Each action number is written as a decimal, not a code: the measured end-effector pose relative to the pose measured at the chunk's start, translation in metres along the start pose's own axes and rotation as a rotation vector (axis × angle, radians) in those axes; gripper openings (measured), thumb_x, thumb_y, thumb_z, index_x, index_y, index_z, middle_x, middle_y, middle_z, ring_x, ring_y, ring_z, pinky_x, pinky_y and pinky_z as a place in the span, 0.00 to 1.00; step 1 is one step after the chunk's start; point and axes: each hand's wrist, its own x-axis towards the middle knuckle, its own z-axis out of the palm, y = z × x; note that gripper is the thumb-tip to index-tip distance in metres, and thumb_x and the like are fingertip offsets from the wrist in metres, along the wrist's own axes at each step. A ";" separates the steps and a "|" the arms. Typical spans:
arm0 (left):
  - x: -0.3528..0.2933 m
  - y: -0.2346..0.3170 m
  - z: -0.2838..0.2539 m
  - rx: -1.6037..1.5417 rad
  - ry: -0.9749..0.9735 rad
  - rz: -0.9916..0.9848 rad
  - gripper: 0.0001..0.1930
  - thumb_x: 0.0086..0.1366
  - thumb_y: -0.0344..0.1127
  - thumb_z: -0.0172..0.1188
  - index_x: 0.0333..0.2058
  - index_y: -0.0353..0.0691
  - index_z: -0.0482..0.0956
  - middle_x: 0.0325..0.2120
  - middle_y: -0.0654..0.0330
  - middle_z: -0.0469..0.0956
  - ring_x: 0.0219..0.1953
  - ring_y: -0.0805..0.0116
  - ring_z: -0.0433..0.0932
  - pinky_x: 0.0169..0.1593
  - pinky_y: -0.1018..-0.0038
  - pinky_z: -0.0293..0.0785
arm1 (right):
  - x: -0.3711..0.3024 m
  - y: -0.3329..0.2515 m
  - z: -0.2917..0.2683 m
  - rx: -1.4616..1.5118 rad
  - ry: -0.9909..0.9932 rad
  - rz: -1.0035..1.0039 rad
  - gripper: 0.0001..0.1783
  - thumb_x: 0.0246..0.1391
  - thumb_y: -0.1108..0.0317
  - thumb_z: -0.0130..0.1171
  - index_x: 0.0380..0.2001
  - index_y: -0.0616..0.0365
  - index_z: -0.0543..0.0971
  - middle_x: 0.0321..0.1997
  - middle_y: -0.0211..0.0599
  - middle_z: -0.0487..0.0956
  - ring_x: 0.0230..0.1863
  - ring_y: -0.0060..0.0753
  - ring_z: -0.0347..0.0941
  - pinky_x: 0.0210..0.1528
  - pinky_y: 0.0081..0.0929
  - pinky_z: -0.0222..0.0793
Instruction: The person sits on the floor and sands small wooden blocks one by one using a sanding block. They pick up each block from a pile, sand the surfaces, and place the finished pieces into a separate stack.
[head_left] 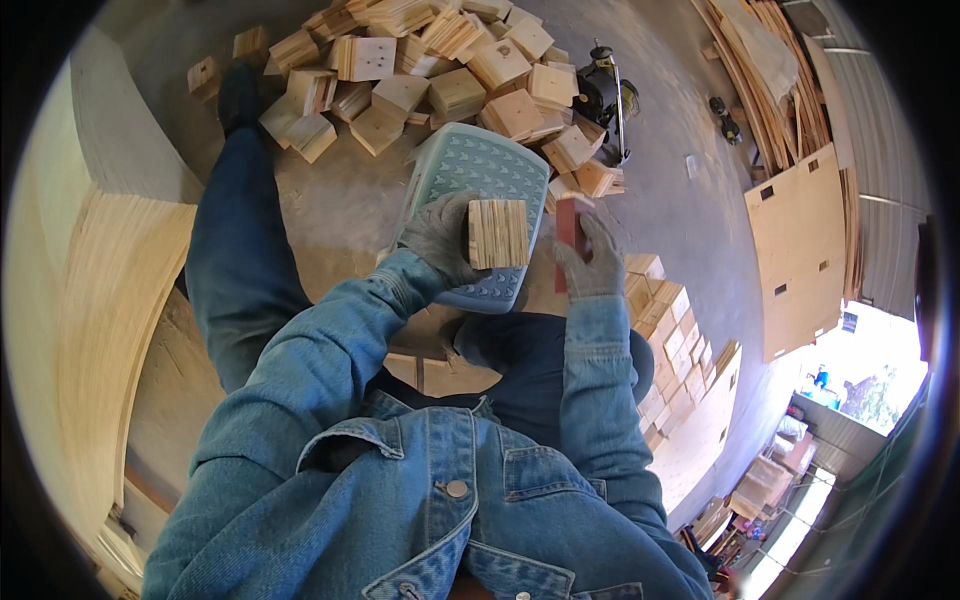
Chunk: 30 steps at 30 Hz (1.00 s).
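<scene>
My left hand [435, 242], in a grey glove, grips a square plywood block [498, 234] from its left side. Layered edges of the block face up. Under it stands a pale blue-green plastic stool [475, 165] with a raised pattern on its top; whether the block rests on it I cannot tell. To the right of the stool, my gloved right hand [597, 262] is closed around a flat reddish-brown block [568, 225], held apart from the plywood block. Its lower part is partly covered by my fingers.
Loose wooden blocks [400, 95] lie heaped beyond the stool. Neatly stacked blocks [672, 340] sit by my right knee. A tall plywood stack [130, 260] rises at left. A black tool with a metal bar [618, 110] lies past the heap; boards [797, 255] lean at right.
</scene>
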 end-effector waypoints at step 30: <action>0.009 0.043 -0.035 -0.507 -0.117 -0.318 0.37 0.56 0.42 0.82 0.61 0.35 0.76 0.53 0.51 0.82 0.55 0.59 0.83 0.60 0.64 0.79 | -0.006 -0.010 0.020 0.040 -0.101 -0.112 0.36 0.46 0.63 0.79 0.61 0.53 0.82 0.72 0.46 0.75 0.71 0.52 0.72 0.74 0.40 0.69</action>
